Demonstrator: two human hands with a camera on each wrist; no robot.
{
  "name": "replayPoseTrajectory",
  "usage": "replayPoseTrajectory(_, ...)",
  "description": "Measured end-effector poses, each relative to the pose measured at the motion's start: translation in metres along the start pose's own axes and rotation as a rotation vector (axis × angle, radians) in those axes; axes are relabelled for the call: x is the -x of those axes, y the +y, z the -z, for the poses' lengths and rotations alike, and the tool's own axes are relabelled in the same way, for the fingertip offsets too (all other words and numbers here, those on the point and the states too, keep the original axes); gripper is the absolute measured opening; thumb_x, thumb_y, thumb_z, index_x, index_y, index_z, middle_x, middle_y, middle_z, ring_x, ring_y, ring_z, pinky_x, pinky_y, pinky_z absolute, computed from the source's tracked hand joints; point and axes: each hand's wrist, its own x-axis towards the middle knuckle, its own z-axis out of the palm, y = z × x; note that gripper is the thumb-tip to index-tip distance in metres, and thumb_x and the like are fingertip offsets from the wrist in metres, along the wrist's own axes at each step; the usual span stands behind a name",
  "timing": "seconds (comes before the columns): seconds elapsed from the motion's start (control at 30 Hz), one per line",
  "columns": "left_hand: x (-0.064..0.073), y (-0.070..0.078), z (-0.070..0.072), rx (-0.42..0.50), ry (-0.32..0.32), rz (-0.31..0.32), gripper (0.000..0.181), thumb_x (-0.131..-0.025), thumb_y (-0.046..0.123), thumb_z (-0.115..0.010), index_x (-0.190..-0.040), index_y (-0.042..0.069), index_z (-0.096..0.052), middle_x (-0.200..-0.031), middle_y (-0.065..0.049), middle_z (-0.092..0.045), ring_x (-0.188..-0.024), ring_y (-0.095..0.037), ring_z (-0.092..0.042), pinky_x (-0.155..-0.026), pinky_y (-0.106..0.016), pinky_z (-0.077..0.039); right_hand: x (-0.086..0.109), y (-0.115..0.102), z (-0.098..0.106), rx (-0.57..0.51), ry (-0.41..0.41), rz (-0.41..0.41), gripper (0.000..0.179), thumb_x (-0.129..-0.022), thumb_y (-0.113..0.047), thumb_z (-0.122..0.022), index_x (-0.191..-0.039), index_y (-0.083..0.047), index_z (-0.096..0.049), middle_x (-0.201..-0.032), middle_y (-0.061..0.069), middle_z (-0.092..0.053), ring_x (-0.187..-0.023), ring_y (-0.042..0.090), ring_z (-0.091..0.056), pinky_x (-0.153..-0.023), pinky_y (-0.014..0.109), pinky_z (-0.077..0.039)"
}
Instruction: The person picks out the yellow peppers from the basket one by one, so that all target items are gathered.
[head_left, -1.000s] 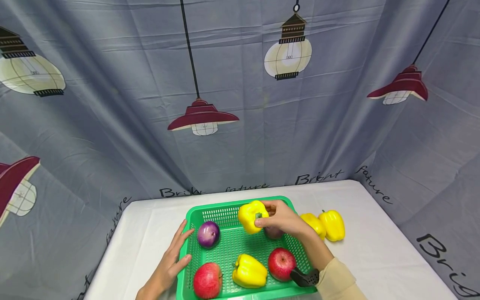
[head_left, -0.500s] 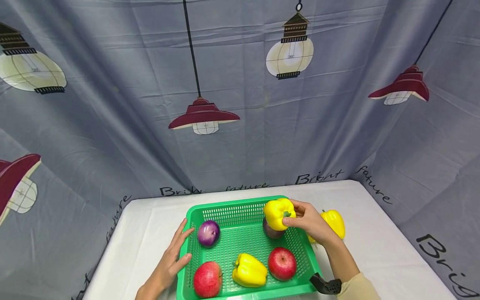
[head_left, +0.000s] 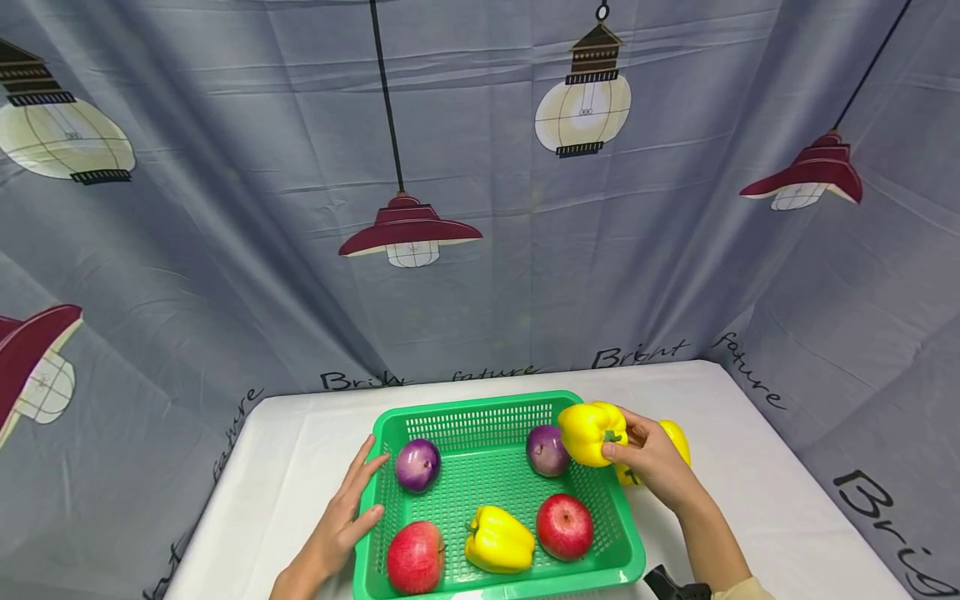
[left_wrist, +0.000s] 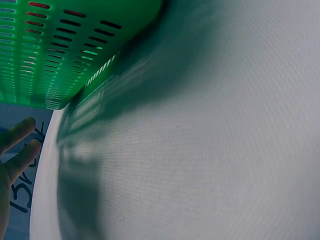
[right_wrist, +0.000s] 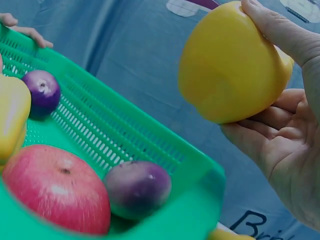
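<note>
My right hand [head_left: 654,458] grips a yellow bell pepper [head_left: 591,433] between thumb and fingers, held up over the right rim of a green basket [head_left: 480,461]. In the right wrist view that pepper [right_wrist: 232,65] fills the hand's grasp, its stem side toward the palm. My left hand [head_left: 336,521] rests by the basket's left rim with fingers spread and straight. Inside the basket lie two purple round vegetables, one at the left [head_left: 417,465] and one at the right [head_left: 547,450]. Two red apples, left [head_left: 416,557] and right [head_left: 564,527], flank another yellow bell pepper [head_left: 499,540] near the front.
On the white tabletop [head_left: 757,483], right of the basket, are more yellow bell peppers [head_left: 677,439], partly hidden behind my right hand. A grey curtain [head_left: 480,317] printed with lamps hangs behind and beside the table. A black strap [head_left: 675,586] circles my right wrist.
My right hand has carried the yellow bell pepper rightward, from over the basket's middle to its right rim. The right purple vegetable has come into fuller view. My left hand stays put.
</note>
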Motion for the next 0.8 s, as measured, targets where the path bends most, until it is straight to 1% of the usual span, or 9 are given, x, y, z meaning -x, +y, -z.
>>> replayPoseTrajectory(0.17, 0.000, 0.001, 0.000, 0.001, -0.002, 0.008, 0.063, -0.090, 0.013, -0.055, -0.152, 0.009, -0.043, -0.167, -0.011, -0.016, -0.151, -0.019, -0.018, -0.097, -0.076, -0.031, 0.016, 0.004, 0.009, -0.041, 0.078, -0.005, 0.046, -0.093, -0.001, -0.067, -0.137, -0.001, -0.056, -0.119, 0.003, -0.067, -0.101, 0.015, -0.067, -0.084, 0.028, -0.056)
replayPoseTrajectory(0.33, 0.000, 0.000, 0.001, 0.000, -0.008, 0.011, 0.063, -0.090, 0.014, -0.055, -0.152, 0.009, -0.042, -0.167, -0.011, -0.016, -0.151, -0.018, -0.018, -0.097, -0.076, -0.032, 0.032, 0.010, 0.019, -0.090, 0.126, -0.015, 0.045, -0.094, 0.000, -0.066, -0.137, 0.004, -0.052, -0.122, -0.001, -0.064, -0.106, 0.011, -0.064, -0.088, 0.025, -0.053)
replayPoseTrajectory(0.53, 0.000, 0.000, 0.002, 0.001, -0.004, 0.004, 0.063, -0.090, 0.013, -0.055, -0.152, 0.008, -0.043, -0.167, -0.012, -0.016, -0.151, -0.017, -0.018, -0.097, -0.075, -0.032, 0.049, 0.020, 0.028, -0.185, 0.148, -0.005, 0.038, -0.096, 0.004, -0.059, -0.129, -0.015, -0.055, -0.123, -0.007, -0.065, -0.111, 0.007, -0.062, -0.091, 0.023, -0.052)
replayPoseTrajectory(0.57, 0.000, 0.000, 0.002, 0.001, -0.001, 0.002, 0.063, -0.090, 0.013, -0.055, -0.152, 0.008, -0.043, -0.167, -0.013, -0.016, -0.151, -0.017, -0.019, -0.097, -0.075, -0.033, 0.051, 0.021, 0.029, -0.193, 0.154, -0.008, 0.040, -0.096, 0.004, -0.059, -0.132, -0.012, -0.054, -0.123, -0.007, -0.065, -0.111, 0.007, -0.063, -0.091, 0.023, -0.052)
replayPoseTrajectory(0.63, 0.000, 0.000, 0.002, 0.000, 0.001, 0.000, 0.063, -0.089, 0.013, -0.055, -0.151, 0.008, -0.043, -0.167, -0.013, -0.017, -0.151, -0.016, -0.019, -0.096, -0.075, -0.033, 0.053, 0.023, 0.031, -0.194, 0.159, -0.019, 0.048, -0.097, 0.003, -0.058, -0.143, 0.001, -0.045, -0.122, -0.009, -0.065, -0.110, 0.006, -0.063, -0.091, 0.022, -0.052)
replayPoseTrajectory(0.7, 0.000, 0.000, 0.001, 0.003, 0.002, -0.001, 0.063, -0.089, 0.012, -0.055, -0.151, 0.008, -0.044, -0.167, -0.014, -0.017, -0.151, -0.016, -0.019, -0.096, -0.075, -0.033, 0.055, 0.025, 0.033, -0.184, 0.165, -0.033, 0.060, -0.097, 0.003, -0.058, -0.148, 0.016, -0.029, -0.122, -0.012, -0.064, -0.111, 0.004, -0.062, -0.090, 0.021, -0.051)
replayPoseTrajectory(0.73, 0.000, 0.000, 0.001, 0.005, 0.002, -0.002, 0.063, -0.089, 0.012, -0.055, -0.151, 0.008, -0.044, -0.166, -0.014, -0.017, -0.151, -0.016, -0.018, -0.096, -0.076, -0.033, 0.056, 0.027, 0.034, -0.181, 0.165, -0.032, 0.065, -0.097, 0.003, -0.058, -0.147, 0.023, -0.021, -0.122, -0.013, -0.064, -0.111, 0.004, -0.062, -0.090, 0.021, -0.051)
replayPoseTrajectory(0.77, 0.000, 0.000, 0.001, 0.006, 0.002, -0.003, 0.063, -0.089, 0.012, -0.055, -0.151, 0.007, -0.044, -0.166, -0.014, -0.017, -0.151, -0.016, -0.019, -0.096, -0.076, -0.033, 0.058, 0.029, 0.035, -0.187, 0.160, -0.029, 0.068, -0.098, 0.003, -0.057, -0.146, 0.026, -0.014, -0.123, -0.013, -0.064, -0.111, 0.004, -0.062, -0.091, 0.021, -0.051)
replayPoseTrajectory(0.8, 0.000, 0.000, 0.000, 0.007, 0.002, -0.002, 0.063, -0.089, 0.012, -0.055, -0.151, 0.008, -0.044, -0.166, -0.014, -0.017, -0.151, -0.016, -0.019, -0.095, -0.076, -0.033, 0.060, 0.031, 0.036, -0.199, 0.157, -0.022, 0.065, -0.098, 0.004, -0.056, -0.149, 0.021, -0.020, -0.123, -0.012, -0.064, -0.111, 0.005, -0.062, -0.091, 0.022, -0.051)
